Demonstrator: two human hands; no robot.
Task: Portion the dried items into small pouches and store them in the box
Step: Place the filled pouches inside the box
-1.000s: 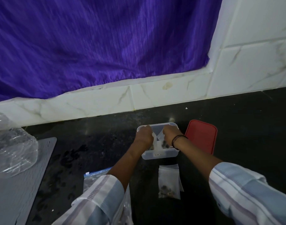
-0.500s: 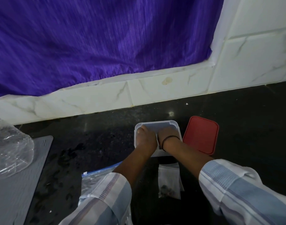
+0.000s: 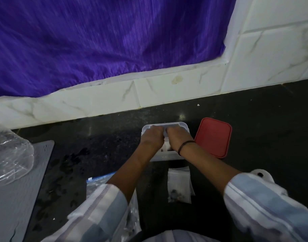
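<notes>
Translucent plastic box (image 3: 182, 126) (lid off), 2 hands inside.

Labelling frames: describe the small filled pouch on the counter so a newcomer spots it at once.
On the black counter, find the clear box where both hands work. The pouch lies flat just in front of that box, nearer the person, between the forearms. It is small and clear with dark bits at its bottom, unlike the bigger blue-topped bag to its left.

Surface: dark stone counter (image 3: 254, 119)
On it: clear box (image 3: 167, 156), red lid (image 3: 213, 137), small filled pouch (image 3: 178, 186), blue-zip bag (image 3: 97, 182), grey mat (image 3: 18, 198)
On the mat: crumpled clear plastic (image 3: 8, 154)
</notes>
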